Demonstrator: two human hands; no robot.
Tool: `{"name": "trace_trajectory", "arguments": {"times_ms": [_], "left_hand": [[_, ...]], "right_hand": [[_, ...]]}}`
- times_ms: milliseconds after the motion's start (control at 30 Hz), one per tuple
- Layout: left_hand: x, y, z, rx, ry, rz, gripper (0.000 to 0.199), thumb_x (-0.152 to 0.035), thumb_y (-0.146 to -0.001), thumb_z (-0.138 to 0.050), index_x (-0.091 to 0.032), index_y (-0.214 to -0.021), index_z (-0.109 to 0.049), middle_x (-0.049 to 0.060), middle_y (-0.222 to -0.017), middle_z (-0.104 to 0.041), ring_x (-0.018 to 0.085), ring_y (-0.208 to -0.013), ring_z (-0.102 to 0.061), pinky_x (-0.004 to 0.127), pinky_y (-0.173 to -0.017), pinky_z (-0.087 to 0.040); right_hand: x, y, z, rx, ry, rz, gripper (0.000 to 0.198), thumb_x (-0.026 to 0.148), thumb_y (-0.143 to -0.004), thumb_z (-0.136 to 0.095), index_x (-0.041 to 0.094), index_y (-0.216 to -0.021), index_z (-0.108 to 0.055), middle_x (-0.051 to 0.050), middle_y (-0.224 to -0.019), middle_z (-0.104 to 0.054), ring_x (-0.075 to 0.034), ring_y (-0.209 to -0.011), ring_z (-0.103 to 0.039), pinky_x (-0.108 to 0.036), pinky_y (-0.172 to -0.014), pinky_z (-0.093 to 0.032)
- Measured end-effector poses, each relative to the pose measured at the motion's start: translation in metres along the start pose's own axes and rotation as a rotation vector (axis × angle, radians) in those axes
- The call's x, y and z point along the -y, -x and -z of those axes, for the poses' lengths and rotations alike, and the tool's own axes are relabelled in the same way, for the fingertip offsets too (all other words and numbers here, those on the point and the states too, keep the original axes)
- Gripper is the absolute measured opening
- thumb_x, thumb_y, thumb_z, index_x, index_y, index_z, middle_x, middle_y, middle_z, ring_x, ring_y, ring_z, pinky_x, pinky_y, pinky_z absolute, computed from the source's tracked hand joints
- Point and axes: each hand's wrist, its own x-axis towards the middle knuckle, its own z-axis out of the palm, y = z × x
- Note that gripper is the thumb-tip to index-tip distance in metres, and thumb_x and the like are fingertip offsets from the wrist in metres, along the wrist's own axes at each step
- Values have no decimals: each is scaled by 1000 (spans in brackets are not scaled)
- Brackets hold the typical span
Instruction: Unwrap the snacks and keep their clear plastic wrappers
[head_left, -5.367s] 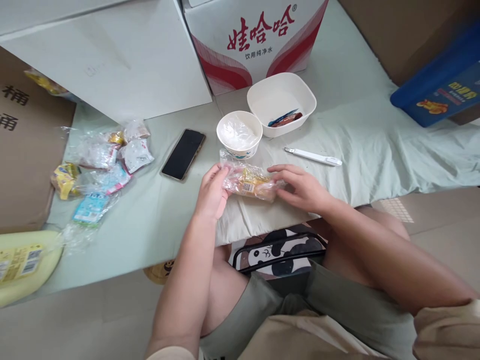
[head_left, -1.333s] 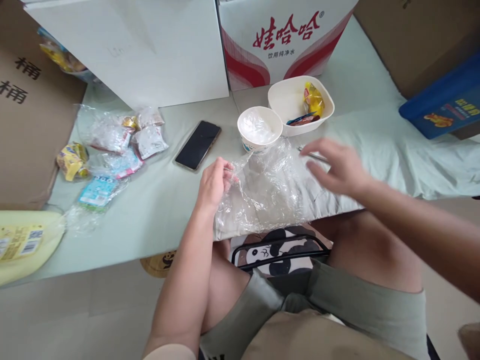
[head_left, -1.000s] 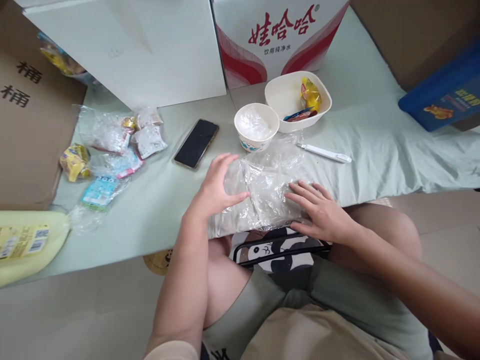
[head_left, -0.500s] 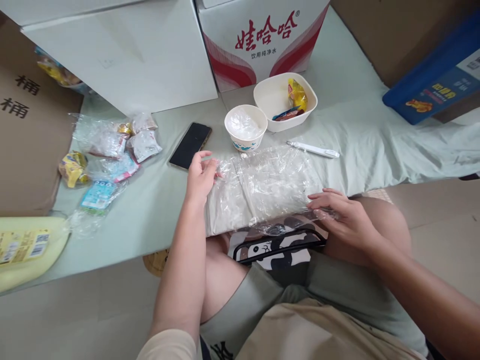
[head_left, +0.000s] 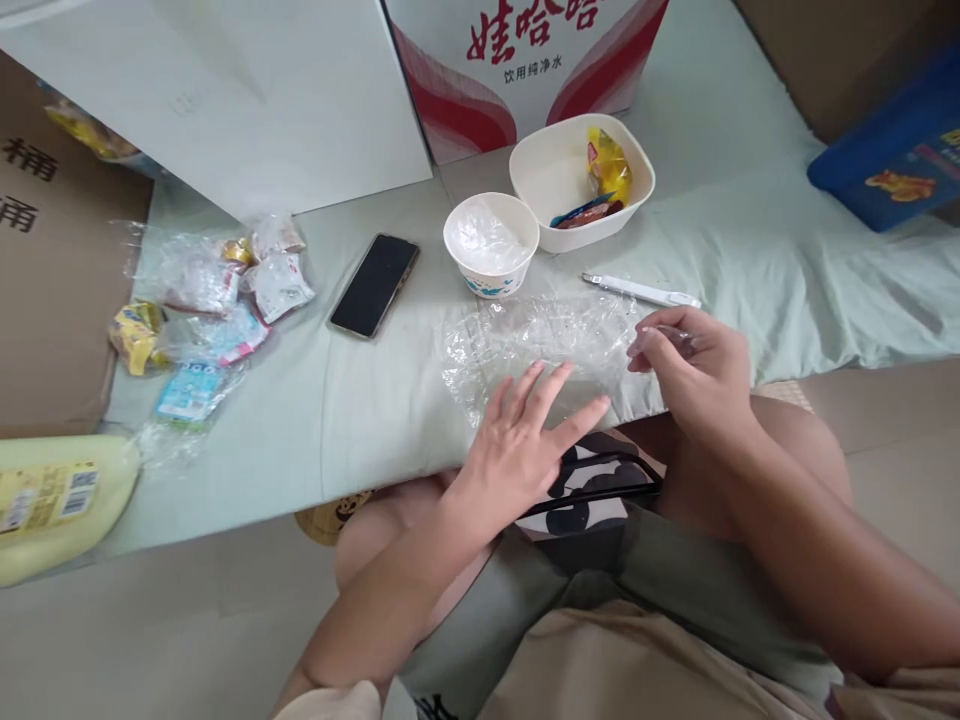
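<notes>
A crinkled clear plastic bag [head_left: 536, 335] lies flat near the front edge of the cloth-covered surface. Fingers spread, my left hand [head_left: 525, 430] rests over its near edge. My right hand [head_left: 697, 365] pinches the right end of the bag, and a bit of film shows above the thumb. Just beyond the bag stands a paper cup [head_left: 491, 285] with crumpled clear film inside. A white utility knife [head_left: 641, 290] lies close to my right hand. Behind it, a white bowl [head_left: 547, 185] holds a yellow packet [head_left: 609, 165] and a darker flat packet.
A phone [head_left: 373, 285] lies left of the cup. Several small wrapped packets [head_left: 202, 285] are piled farther left, near a pale yellow package [head_left: 67, 500]. White cartons [head_left: 525, 100] stand at the back, and a blue box [head_left: 892, 150] is at the right.
My left hand has moved from the bag's far left corner to its near edge, fingers spreading. My right hand has risen and closed on the bag's right end. The bag has been drawn away from the front edge.
</notes>
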Motion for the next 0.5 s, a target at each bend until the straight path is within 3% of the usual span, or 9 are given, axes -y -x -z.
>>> {"name": "trace_trajectory", "arguments": {"times_ms": [67, 167, 267, 333, 433, 500], "left_hand": [[11, -2, 0, -86, 34, 26, 50, -2, -82, -61, -22, -127, -63, 16, -143, -56, 35, -137, -52, 53, -107, -50], [35, -3, 14, -226, 296, 128, 17, -8, -86, -57, -16, -91, -70, 12, -115, -70, 23, -106, -69, 38, -91, -59], [58, -1, 29, -248, 650, 272, 12, -18, -88, -59, -18, -81, -70, 6, -88, -74, 17, -82, -71, 30, -76, -60], [68, -1, 31, -309, 848, 484, 15, -27, -88, -61, -18, -79, -69, 4, -77, -72, 15, -71, -69, 28, -66, -59], [79, -3, 26, -417, 996, 808, 21, -37, -84, -66, -18, -77, -65, 2, -67, -69, 13, -59, -64, 24, -56, -54], [85, -6, 22, -451, 1040, 893, 26, -43, -80, -71, -18, -79, -64, 1, -64, -67, 12, -55, -62, 23, -53, -52]], "right_hand": [[-6, -2, 0, -3, -26, -8, 5, 24, -83, -61, 21, -79, -61, 2, -63, -62, -12, -53, -61, -25, -52, -51], [-16, 0, 5, 15, -8, -29, 5, 24, -83, -61, 22, -78, -61, 2, -61, -60, -12, -51, -58, -25, -49, -46], [-24, 4, 12, 41, 38, -25, 4, 24, -83, -62, 22, -79, -62, 2, -61, -59, -12, -51, -55, -26, -49, -43], [-27, 5, 15, 58, 41, -13, 5, 27, -83, -63, 21, -83, -63, 2, -62, -59, -12, -52, -53, -26, -50, -41], [-29, 4, 15, 97, -22, -25, 10, 30, -84, -64, 21, -85, -63, 2, -64, -59, -11, -53, -53, -25, -49, -41], [-29, 2, 14, 105, -85, -43, 12, 32, -85, -64, 21, -83, -61, 2, -65, -60, -11, -54, -54, -25, -50, -43]]}}
